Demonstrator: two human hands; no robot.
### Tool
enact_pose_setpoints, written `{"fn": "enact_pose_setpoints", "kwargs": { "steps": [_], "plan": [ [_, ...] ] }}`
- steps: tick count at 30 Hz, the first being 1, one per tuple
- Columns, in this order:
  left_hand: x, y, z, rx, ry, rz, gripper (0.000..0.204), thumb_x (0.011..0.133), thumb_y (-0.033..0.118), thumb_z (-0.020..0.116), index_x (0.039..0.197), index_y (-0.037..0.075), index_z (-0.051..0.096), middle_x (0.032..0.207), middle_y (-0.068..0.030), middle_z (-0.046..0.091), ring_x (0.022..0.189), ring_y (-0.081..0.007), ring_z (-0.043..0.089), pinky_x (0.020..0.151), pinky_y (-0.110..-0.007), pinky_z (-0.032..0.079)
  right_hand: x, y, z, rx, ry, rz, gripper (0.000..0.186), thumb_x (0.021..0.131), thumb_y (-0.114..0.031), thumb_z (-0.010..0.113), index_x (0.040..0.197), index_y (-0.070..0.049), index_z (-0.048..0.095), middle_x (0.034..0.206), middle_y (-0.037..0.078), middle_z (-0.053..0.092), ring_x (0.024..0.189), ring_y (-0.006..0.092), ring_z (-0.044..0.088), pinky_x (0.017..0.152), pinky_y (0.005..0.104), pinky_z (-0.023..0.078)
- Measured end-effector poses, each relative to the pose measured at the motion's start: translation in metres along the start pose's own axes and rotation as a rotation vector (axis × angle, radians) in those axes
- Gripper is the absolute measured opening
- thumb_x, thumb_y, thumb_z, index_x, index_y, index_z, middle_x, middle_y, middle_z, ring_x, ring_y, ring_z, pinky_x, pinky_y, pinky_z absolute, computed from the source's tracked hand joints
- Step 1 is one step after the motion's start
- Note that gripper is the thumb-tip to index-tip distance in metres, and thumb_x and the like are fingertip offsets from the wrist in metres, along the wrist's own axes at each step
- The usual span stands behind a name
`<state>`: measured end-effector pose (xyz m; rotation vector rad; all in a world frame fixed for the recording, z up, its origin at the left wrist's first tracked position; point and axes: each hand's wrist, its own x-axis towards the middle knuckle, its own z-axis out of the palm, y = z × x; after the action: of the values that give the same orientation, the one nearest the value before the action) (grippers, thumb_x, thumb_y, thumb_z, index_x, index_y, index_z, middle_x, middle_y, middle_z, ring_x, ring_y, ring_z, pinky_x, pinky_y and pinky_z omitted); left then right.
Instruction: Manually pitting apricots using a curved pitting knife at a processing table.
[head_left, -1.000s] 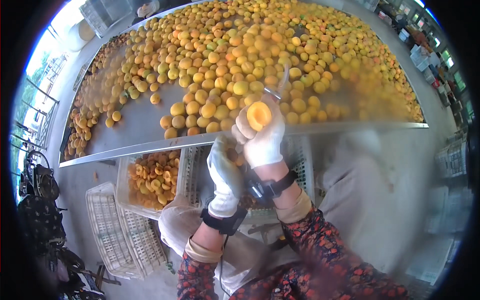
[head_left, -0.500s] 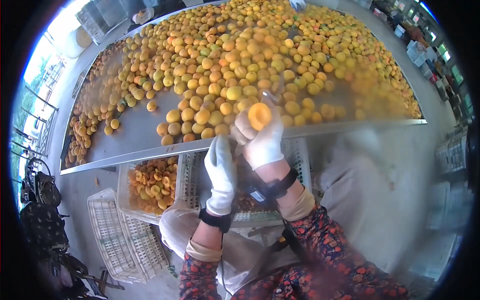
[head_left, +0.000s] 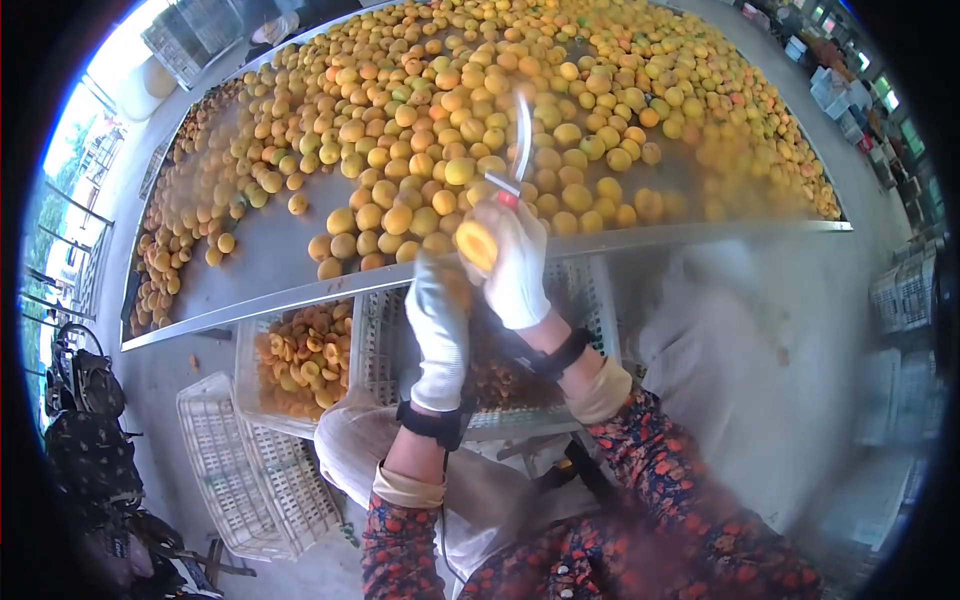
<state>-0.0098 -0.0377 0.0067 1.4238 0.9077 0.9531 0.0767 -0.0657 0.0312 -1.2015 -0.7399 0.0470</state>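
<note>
My right hand [head_left: 512,262], in a white glove, is closed round a knife [head_left: 523,140] with a curved, hooked blade and a bit of red at its handle. The blade points up and away over the fruit. In the same hand sits an apricot half [head_left: 477,245], its cut face showing a hollow. Just left of it, my gloved left hand [head_left: 438,325] is raised with bent fingers around a blurred orange-brown shape, too smeared to name. Both hands are at the near metal edge of a table [head_left: 300,303] heaped with whole apricots [head_left: 425,190].
Below the table edge, a white crate [head_left: 245,385] holds apricot halves [head_left: 305,365]. Another crate [head_left: 590,300] beneath my hands has darker pieces in it. Stacked crates [head_left: 235,470] lean on the floor at left, near a parked cycle [head_left: 85,380]. More crates line the right side.
My right hand has turned, so the knife blade now stands up plainly and the apricot half has shifted left and tilted. My left hand has stayed close, its fingers now blurred.
</note>
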Motion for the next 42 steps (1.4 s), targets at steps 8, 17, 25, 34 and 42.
{"fn": "enact_pose_setpoints", "kwargs": {
  "steps": [8, 17, 25, 34, 42],
  "plan": [
    [-0.016, 0.021, -0.03, -0.032, -0.318, -0.109, 0.034, 0.091, 0.01, 0.052, 0.123, 0.0, 0.051, 0.078, 0.0015, 0.056, 0.065, -0.0055, 0.049, 0.06, -0.019, 0.041, -0.024, -0.012, -0.015, 0.306, -0.219, 0.754, 0.019, 0.093, -0.022, 0.059, 0.089, -0.005, 0.055, 0.075, -0.006, 0.045, 0.067, 0.002, 0.038, 0.057, 0.0188, 0.034],
    [-0.009, 0.061, -0.14, 0.765, -0.061, 0.233, 0.017, 0.084, 0.008, 0.055, 0.099, 0.003, 0.063, 0.084, -0.0074, 0.065, 0.072, -0.0143, 0.06, 0.067, -0.027, 0.049, -0.048, -0.044, -0.021, 0.378, -0.402, 1.022, 0.015, 0.097, -0.02, 0.052, 0.1, -0.005, 0.05, 0.064, -0.008, 0.036, 0.045, 0.0015, 0.032, 0.039, 0.0187, 0.024],
    [0.142, 0.02, -0.157, 1.275, 0.044, 0.144, 0.05, 0.082, 0.037, 0.063, 0.125, 0.013, 0.054, 0.115, -0.0178, 0.06, 0.109, -0.0358, 0.055, 0.09, -0.047, 0.044, -0.057, -0.026, -0.053, 0.318, -0.305, 0.902, 0.022, 0.097, -0.026, 0.05, 0.098, -0.004, 0.049, 0.063, 0.0, 0.049, 0.044, 0.0036, 0.037, 0.038, 0.0195, 0.027],
    [0.184, -0.008, -0.133, 0.373, -0.216, 0.011, 0.045, 0.082, 0.015, 0.063, 0.123, 0.002, 0.053, 0.106, -0.0123, 0.063, 0.093, -0.0241, 0.062, 0.08, -0.035, 0.049, -0.042, -0.029, -0.078, 0.364, -0.308, 0.829, 0.027, 0.098, -0.027, 0.049, 0.107, -0.002, 0.054, 0.066, 0.002, 0.052, 0.052, 0.0055, 0.043, 0.047, 0.019, 0.032],
    [0.056, 0.054, -0.092, -0.779, -0.541, -0.095, 0.053, 0.085, 0.011, 0.051, 0.134, -0.003, 0.039, 0.118, -0.0143, 0.055, 0.102, -0.0258, 0.057, 0.088, -0.036, 0.047, -0.043, -0.065, -0.056, 0.293, -0.483, 0.515, 0.02, 0.098, -0.015, 0.05, 0.112, 0.0, 0.054, 0.071, -0.002, 0.048, 0.059, 0.0045, 0.04, 0.052, 0.0193, 0.033]
  ]
}}
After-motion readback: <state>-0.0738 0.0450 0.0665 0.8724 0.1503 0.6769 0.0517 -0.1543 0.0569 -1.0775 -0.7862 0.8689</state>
